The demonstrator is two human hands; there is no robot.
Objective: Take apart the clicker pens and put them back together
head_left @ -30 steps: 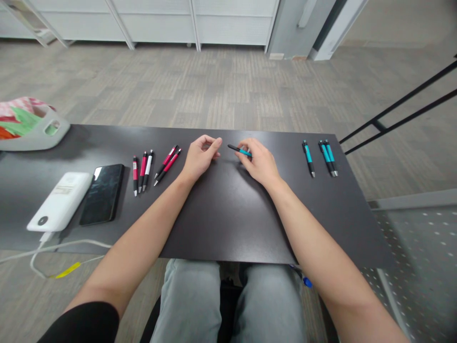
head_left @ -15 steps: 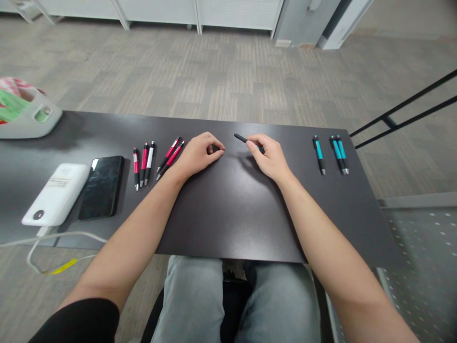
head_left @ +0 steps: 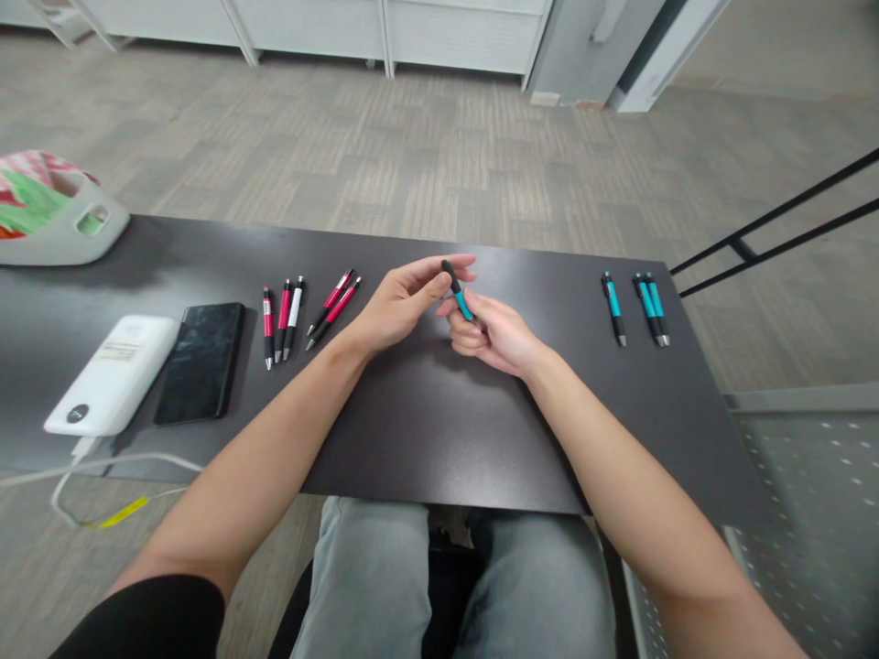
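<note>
A teal pen with a black grip end is held up over the middle of the dark table. The fingers of my right hand are closed around its lower part, hiding that end. My left hand is at the pen's black upper end, thumb beside it and fingers stretched out behind it. Whether the left thumb touches the pen I cannot tell. Left of my left hand lie two red pens. Beyond them are two more red pens and a white pen.
Several teal pens lie near the table's right end. At the left are a black phone, a white power bank with a white cable, and a pale basket holding coloured cloth or bags. A black metal rail stands at right.
My hands have come together. The right hand has turned and moved left, bringing the pen more upright with its teal part showing. My left hand has moved right and its fingers have straightened.
</note>
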